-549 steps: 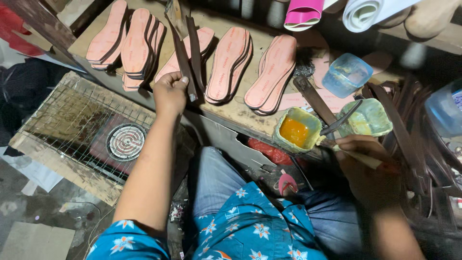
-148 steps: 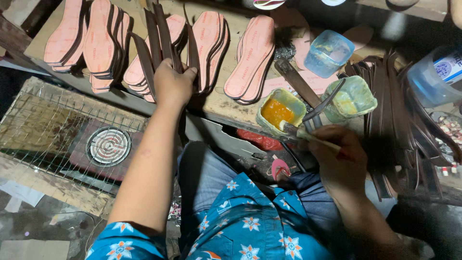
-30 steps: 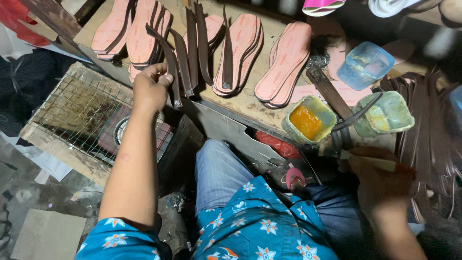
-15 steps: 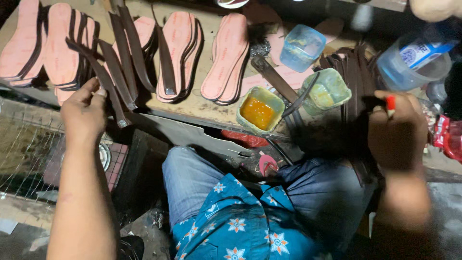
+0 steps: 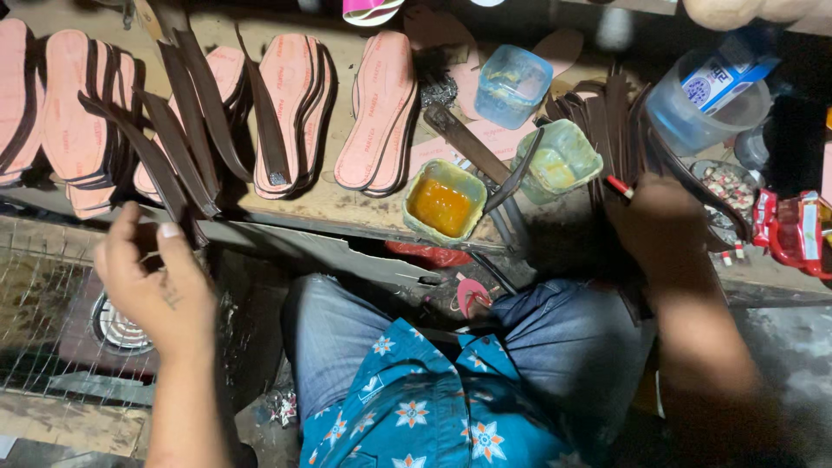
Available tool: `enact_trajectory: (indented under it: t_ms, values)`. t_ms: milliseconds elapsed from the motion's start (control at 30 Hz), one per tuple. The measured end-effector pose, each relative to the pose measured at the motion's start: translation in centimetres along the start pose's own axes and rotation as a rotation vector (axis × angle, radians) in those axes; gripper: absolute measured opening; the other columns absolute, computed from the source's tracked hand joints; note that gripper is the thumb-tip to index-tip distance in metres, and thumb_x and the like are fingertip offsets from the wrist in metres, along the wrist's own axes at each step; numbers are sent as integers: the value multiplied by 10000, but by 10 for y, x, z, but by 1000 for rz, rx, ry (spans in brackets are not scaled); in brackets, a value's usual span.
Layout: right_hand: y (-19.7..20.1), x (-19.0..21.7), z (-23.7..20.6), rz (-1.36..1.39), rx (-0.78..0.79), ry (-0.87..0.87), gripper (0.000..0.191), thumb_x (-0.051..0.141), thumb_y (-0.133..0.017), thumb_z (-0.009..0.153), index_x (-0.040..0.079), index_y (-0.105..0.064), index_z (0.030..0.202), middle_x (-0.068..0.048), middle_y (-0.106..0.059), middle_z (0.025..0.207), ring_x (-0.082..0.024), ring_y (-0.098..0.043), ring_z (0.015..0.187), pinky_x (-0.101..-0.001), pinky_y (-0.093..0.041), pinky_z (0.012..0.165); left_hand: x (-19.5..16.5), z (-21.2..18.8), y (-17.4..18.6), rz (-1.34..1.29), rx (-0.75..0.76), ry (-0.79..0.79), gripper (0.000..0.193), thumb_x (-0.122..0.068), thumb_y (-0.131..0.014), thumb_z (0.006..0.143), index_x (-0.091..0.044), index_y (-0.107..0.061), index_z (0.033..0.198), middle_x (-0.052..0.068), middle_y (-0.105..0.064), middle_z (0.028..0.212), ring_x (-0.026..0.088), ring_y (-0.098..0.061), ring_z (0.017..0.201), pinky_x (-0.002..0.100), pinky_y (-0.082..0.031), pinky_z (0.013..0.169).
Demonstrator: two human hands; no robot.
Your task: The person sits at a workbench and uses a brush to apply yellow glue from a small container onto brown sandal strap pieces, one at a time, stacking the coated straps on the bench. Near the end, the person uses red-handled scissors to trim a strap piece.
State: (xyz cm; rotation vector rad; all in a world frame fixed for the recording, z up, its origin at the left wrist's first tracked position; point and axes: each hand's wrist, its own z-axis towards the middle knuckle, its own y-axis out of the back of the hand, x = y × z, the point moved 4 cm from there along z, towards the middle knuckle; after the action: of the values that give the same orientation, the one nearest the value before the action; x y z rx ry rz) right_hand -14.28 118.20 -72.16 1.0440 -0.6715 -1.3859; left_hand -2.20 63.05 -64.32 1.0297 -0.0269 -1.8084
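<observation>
Dim light; worn wood bench [image 5: 347, 204], wire grate [image 5: 35, 303] w/ debris below.

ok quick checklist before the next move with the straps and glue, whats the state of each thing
1. Left hand free to take a strap: ok, fingers spread, holding nothing, just below the dark straps.
2. Right hand has the tool: ok, closed on a red-tipped stick.
3. Stick's working end: cannot tell, hidden by the hand.
4. Orange glue cup upright with glue in it: ok.
5. Green cup upright: ok, a dark tool leans on its rim.
6. Pink insoles laid out on the bench: ok.
</observation>
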Motion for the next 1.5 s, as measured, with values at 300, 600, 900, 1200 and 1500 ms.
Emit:
enact_trajectory:
  t_ms: [300, 600, 900, 1200, 1500]
  values:
    - [131, 29, 37, 225, -43, -51, 336, 360, -757, 1047, 48, -711, 932, -143, -682, 810, -292, -679, 739, -410, -551, 709, -72, -1, 6, -291, 182, 15, 161, -71, -636, 1046, 6, -662, 1185, 131, -655, 1118, 207, -635, 1033, 312, -509, 960]
    - [224, 240, -7, 798, 415, 198, 241, 272, -781, 852, 130, -716, 1035, -131, -704, 894, -337, -681, 822, -460, -529, 683, -107, -34, -50, -1299, 538, 626, 553, -45, -679, 901, -38, -423, 1391, 90, -607, 1238, 145, -636, 1034, 323, -548, 908]
    - [206, 214, 15, 1508, 212, 24, 290, 179, -547, 967, 40, -640, 1204, -80, -503, 1152, -152, -616, 1020, -322, -597, 847, -47, -15, -37, -1608, 619, 773, 306, -185, -581, 1083, 70, -554, 1251, 160, -662, 1037, 155, -565, 692, 255, -450, 537]
    - [142, 231, 66, 1089, 206, 244, 249, 244, -706, 932, 17, -716, 1036, -124, -717, 977, -221, -700, 883, -332, -538, 793, -18, -22, -38, -1222, 586, 1051, 223, -127, -596, 935, 23, -635, 1095, 118, -720, 906, 184, -665, 662, 316, -580, 595]
    - [146, 239, 78, 1024, -10, 356, 210, 205, -724, 942, 23, -702, 1043, -141, -702, 1052, -293, -682, 1000, -364, -541, 900, -4, -11, -46, -1121, 516, 1145, 129, -52, -600, 885, -51, -637, 1009, 96, -725, 860, 137, -623, 620, 280, -524, 576]
